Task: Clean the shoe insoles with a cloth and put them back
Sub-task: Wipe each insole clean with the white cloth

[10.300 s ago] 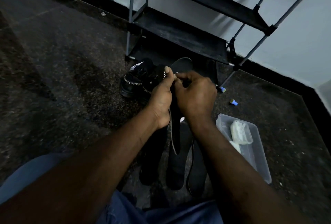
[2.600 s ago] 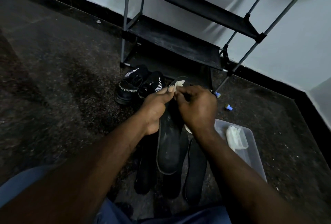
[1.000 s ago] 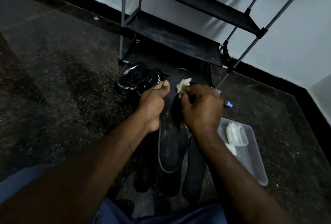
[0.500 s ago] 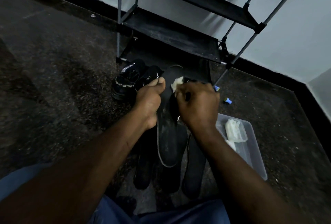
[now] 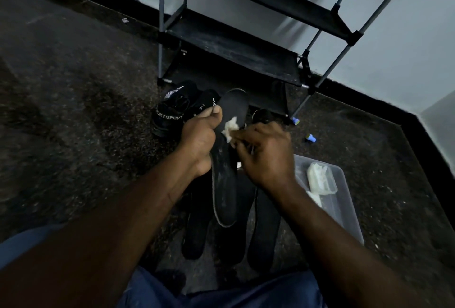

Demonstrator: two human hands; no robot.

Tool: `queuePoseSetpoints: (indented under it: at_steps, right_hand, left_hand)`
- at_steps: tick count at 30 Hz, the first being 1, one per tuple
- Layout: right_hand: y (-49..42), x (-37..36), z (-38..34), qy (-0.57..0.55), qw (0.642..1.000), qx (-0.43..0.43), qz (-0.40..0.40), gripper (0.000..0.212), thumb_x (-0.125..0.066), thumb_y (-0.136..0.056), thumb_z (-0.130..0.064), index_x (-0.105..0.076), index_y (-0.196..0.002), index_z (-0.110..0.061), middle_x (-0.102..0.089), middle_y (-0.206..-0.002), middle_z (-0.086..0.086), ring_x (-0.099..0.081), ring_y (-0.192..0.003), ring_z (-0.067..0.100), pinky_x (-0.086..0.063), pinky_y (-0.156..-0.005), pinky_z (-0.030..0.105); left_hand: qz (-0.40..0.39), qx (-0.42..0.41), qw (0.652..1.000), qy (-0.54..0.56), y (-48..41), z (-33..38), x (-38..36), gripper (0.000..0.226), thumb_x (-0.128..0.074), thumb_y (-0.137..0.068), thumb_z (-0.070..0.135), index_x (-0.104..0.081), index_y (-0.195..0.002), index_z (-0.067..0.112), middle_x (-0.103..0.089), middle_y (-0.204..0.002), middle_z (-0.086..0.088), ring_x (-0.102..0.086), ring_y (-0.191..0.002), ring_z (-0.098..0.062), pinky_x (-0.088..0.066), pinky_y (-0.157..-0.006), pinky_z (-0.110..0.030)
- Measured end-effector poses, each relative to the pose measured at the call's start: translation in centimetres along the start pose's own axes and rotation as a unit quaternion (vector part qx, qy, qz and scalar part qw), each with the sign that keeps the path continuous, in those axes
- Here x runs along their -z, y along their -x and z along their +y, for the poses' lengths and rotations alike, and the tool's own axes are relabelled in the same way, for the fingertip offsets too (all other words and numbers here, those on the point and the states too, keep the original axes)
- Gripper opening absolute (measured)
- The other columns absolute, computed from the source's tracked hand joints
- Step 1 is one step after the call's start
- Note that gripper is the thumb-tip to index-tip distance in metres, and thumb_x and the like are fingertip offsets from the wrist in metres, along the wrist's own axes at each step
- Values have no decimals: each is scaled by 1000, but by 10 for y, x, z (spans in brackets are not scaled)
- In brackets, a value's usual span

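The cloth [image 5: 231, 128] has slid down the insole [image 5: 225, 184] from its tip.

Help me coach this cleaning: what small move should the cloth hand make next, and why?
Probably draw the white cloth down the held insole toward its near end. The right hand pinches the cloth against its far part, the left hand grips the insole's edge there, and pale smudges seem to show lower down.
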State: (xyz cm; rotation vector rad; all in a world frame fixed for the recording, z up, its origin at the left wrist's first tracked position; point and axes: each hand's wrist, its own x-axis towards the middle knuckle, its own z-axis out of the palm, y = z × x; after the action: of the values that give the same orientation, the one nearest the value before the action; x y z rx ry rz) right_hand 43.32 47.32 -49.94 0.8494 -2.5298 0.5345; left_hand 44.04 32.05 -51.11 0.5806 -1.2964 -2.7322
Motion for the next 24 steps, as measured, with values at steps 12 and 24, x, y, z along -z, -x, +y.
queuePoseSetpoints:
  at_steps: [12,24]
  right_hand:
    - [17,-3,-3,-127,991,-37,5,28,-73,-84,-7,-82,-103,-25,-70,-91,-7,-65,-86,14,-52,-80,31]
    - [44,-3,-27,-530,778,-323,-98,16,-66,-98,-6,-76,-97,-19,-73,-83,-4,-64,-75,8,-54,-74,34]
  left_hand:
    - [12,5,1000,27,-1,4,3,42,-58,-104,33,-60,-138,9,-70,-128,-20,-71,-114,-38,-56,-99,-54]
    - [-37,7,999,37,4,16,4,44,-38,-112,31,-61,-134,1,-71,-120,-27,-72,-108,-37,-62,-88,-44]
